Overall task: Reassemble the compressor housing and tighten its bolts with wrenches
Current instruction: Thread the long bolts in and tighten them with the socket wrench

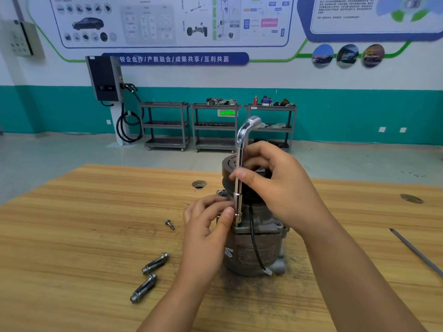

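Note:
The grey compressor stands upright on the wooden table, its black pulley on top and a black wire hanging down its side. A shiny L-shaped socket wrench stands vertical with its socket end down on the housing flange at the front left. My right hand grips the wrench shaft around its middle. My left hand pinches the socket end near the flange with thumb and fingers. The bolt under the socket is hidden.
Two long bolts lie on the table left of the compressor, and a short bolt lies farther back. A thin metal rod lies at the right edge. Tool carts stand by the far wall.

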The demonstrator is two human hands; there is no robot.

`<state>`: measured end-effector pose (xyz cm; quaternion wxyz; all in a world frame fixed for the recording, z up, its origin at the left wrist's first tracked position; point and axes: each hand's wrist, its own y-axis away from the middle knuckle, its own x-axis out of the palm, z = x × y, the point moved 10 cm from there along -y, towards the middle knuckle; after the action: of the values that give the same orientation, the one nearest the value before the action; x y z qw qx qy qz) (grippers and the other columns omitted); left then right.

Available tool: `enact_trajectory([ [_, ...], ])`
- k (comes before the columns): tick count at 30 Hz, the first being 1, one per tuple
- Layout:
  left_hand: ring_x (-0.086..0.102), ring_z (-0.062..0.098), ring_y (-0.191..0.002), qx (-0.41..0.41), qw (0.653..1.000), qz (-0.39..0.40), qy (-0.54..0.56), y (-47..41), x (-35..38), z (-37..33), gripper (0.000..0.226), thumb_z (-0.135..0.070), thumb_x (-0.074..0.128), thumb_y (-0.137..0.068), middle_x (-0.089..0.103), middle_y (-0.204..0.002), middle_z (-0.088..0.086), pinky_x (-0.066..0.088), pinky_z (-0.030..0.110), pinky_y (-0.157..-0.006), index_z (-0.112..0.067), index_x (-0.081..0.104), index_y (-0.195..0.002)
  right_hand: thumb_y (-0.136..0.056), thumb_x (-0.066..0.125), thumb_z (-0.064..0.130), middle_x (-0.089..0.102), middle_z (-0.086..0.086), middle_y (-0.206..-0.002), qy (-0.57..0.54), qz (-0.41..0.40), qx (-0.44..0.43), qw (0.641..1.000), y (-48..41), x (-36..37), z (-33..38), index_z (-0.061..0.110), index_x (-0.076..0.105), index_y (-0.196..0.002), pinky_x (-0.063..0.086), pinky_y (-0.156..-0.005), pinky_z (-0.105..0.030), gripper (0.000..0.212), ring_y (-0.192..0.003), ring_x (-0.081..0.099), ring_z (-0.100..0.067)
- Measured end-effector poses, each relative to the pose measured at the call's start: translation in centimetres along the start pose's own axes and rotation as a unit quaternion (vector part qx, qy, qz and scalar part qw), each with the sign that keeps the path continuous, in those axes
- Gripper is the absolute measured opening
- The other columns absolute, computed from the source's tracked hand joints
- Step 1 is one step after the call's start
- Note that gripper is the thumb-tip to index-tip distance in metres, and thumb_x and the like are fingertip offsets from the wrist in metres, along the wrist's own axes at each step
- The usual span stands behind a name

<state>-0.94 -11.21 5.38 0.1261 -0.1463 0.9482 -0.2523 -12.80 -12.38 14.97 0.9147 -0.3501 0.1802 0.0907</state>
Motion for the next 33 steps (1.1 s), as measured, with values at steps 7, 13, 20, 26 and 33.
enact_trajectory([
  [7,0.039,0.003,-0.115,-0.010,1.000,0.000,0.001,-0.02,-0.03,0.07,0.020,-0.057,0.051,-0.068,0.056,-0.101,-0.024,0.024,-0.002,-0.084,-0.042,0.063,-0.075,-0.083,0.064,0.031,0.065,0.013,-0.085,0.024,0.003,-0.001,1.000,0.04,0.41,-0.10,0.034,0.058,-0.093,0.046,-0.087,-0.026,0.011,-0.094,0.058,-0.004],
  [13,0.037,0.000,-0.115,-0.002,1.000,0.001,0.000,0.00,-0.02,-0.01,0.022,-0.056,0.045,-0.074,0.056,-0.102,-0.028,0.024,-0.004,-0.083,-0.046,0.063,-0.082,-0.090,0.060,0.015,0.070,0.010,-0.083,-0.018,0.022,0.004,1.000,0.09,0.41,-0.07,0.026,0.061,-0.098,0.048,-0.073,-0.011,0.014,-0.084,0.063,0.003],
  [20,0.038,0.002,-0.115,-0.002,1.000,-0.004,-0.007,-0.08,-0.11,0.05,0.030,-0.064,0.047,-0.065,0.056,-0.102,-0.027,0.023,-0.004,-0.081,-0.040,0.063,-0.076,-0.086,0.060,0.032,0.065,0.013,-0.088,0.029,-0.003,0.011,1.000,0.06,0.44,-0.34,0.034,0.057,-0.094,0.047,-0.091,-0.037,0.008,-0.101,0.057,-0.012],
  [26,0.035,-0.001,-0.115,-0.002,1.000,0.005,-0.003,0.02,0.11,0.09,0.034,-0.065,0.041,-0.069,0.055,-0.103,-0.029,0.023,-0.004,-0.083,-0.045,0.064,-0.084,-0.096,0.048,0.012,0.071,0.004,-0.084,-0.066,0.026,0.018,0.997,0.04,0.62,-0.22,0.026,0.059,-0.092,0.050,-0.072,-0.014,0.018,-0.081,0.065,-0.003],
  [33,0.036,0.004,-0.116,-0.001,1.000,0.003,-0.020,0.07,0.13,0.05,0.027,-0.060,0.048,-0.068,0.055,-0.104,-0.025,0.022,-0.004,-0.083,-0.039,0.061,-0.079,-0.082,0.055,0.042,0.063,0.012,-0.089,0.019,-0.009,0.017,1.000,0.08,0.44,-0.33,0.033,0.057,-0.093,0.047,-0.090,-0.041,0.015,-0.101,0.055,-0.016],
])
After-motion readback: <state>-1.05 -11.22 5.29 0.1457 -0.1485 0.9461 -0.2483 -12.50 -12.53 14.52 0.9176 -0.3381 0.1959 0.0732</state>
